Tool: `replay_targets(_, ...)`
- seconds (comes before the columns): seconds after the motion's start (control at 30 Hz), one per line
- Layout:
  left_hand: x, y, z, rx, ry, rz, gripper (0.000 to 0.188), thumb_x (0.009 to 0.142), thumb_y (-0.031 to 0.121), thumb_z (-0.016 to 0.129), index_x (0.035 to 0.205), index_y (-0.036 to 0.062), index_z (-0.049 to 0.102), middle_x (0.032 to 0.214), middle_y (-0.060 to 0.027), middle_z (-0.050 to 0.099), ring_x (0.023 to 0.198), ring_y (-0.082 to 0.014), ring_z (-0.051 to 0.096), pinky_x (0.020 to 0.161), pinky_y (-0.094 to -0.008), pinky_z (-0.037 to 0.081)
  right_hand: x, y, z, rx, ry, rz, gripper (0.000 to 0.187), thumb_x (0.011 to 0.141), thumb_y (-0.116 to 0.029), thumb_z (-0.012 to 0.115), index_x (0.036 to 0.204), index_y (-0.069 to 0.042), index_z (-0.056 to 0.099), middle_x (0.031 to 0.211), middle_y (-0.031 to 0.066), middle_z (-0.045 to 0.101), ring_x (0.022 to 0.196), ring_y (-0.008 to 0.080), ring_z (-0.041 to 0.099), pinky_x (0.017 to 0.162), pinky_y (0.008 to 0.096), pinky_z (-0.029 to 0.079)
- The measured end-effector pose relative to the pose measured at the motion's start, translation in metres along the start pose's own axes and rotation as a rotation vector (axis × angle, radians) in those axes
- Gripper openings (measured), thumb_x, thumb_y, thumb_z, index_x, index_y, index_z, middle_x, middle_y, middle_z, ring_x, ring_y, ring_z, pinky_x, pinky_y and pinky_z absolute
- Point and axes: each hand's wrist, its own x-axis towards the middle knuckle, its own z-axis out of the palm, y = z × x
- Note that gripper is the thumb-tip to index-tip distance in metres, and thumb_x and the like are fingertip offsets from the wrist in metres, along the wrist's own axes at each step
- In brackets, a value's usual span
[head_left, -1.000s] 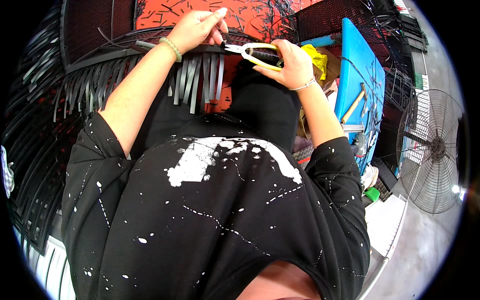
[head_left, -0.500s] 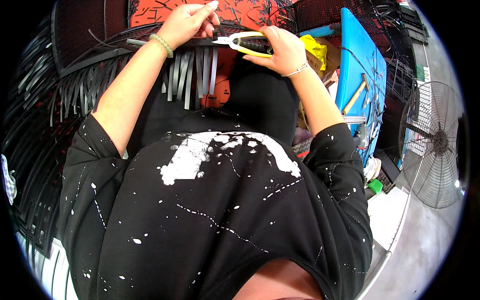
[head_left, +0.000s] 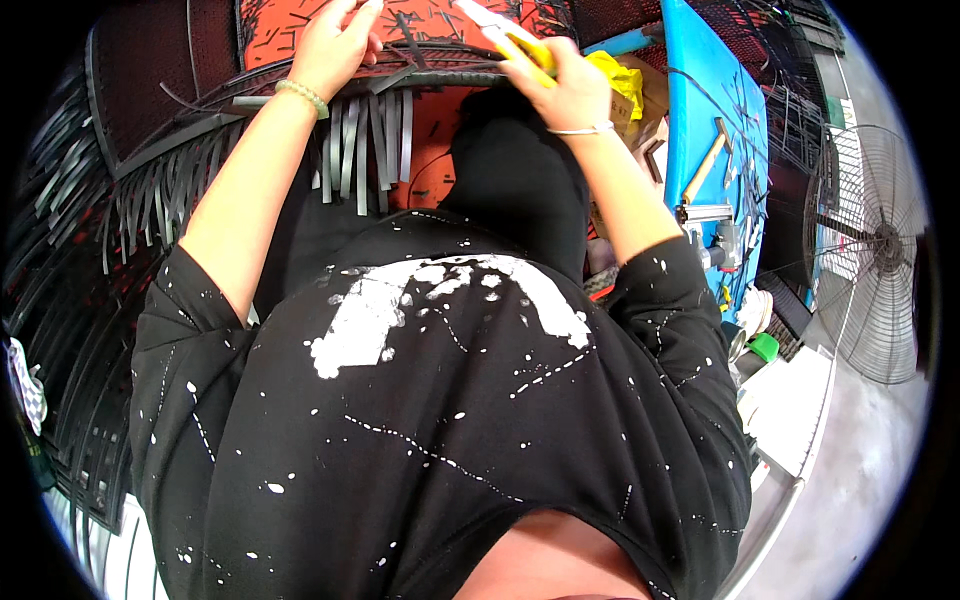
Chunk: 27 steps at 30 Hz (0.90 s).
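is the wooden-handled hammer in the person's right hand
No, the right hand grips yellow-handled cutting pliers, while the wooden-handled hammer lies apart on the blue surface.

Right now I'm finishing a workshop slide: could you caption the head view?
Right hand grips yellow-handled cutters; left hand near hanging grey strips, red surface beyond.

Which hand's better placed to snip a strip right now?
Right, I'd say: the right hand already holds the yellow-handled cutters. The left hand shows no tool and is near the hanging dark strips, so it looks better placed for steadying.
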Motion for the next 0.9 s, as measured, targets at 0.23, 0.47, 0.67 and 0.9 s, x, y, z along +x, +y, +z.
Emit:
replay_targets(0.23, -0.009, -0.002, 0.001, 0.230, -0.337, 0.283, 0.024, 0.092, 0.026, 0.061, 0.106, 0.0054, 0.063, 0.091, -0.0010, 0.062, 0.084, -0.0092, 0.062, 0.076, -0.0236, 0.050, -0.097, 0.111, -0.092, -0.125, 0.210, 0.368, 0.048, 0.080, -0.034, 0.075, 0.110, -0.001, 0.058, 0.093, 0.0121, 0.062, 0.083, 0.0222, 0.059, 0.078, 0.0335, 0.048)
replay_targets(0.47, -0.029, 0.016, -0.009, 0.683, -0.438, 0.238, 0.031, 0.085, 0.022, 0.070, 0.108, 0.0011, 0.066, 0.099, -0.0062, 0.068, 0.092, -0.0139, 0.064, 0.084, -0.0274, 0.049, -0.308, 0.221, -0.192, -0.547, 0.353, 1.085, 0.067, 0.075, -0.062, 0.068, 0.089, 0.003, 0.063, 0.083, 0.0180, 0.066, 0.076, 0.0311, 0.063, 0.073, 0.0408, 0.048)
replay_targets(0.67, 0.012, -0.007, -0.036, 0.728, -0.020, 0.378, 0.038, 0.086, 0.015, 0.066, 0.123, 0.0054, 0.060, 0.120, -0.0083, 0.063, 0.113, -0.0203, 0.058, 0.098, -0.0309, 0.043, -0.397, 0.223, -0.206, -0.800, 0.205, 1.787, 0.094, 0.059, -0.081, 0.062, 0.116, -0.005, 0.062, 0.118, 0.0197, 0.062, 0.110, 0.0351, 0.058, 0.094, 0.0512, 0.042)
replay_targets(0.9, -0.031, 0.040, -0.014, 1.029, -0.450, 0.773, 0.049, 0.078, 0.015, 0.068, 0.126, 0.0119, 0.056, 0.139, -0.0093, 0.048, 0.132, -0.0307, 0.039, 0.111, -0.0429, 0.028, -0.333, 0.240, -0.194, -0.967, 0.441, 1.343, 0.090, 0.064, -0.076, 0.063, 0.115, -0.002, 0.062, 0.114, 0.0186, 0.062, 0.108, 0.0333, 0.058, 0.092, 0.0494, 0.042)
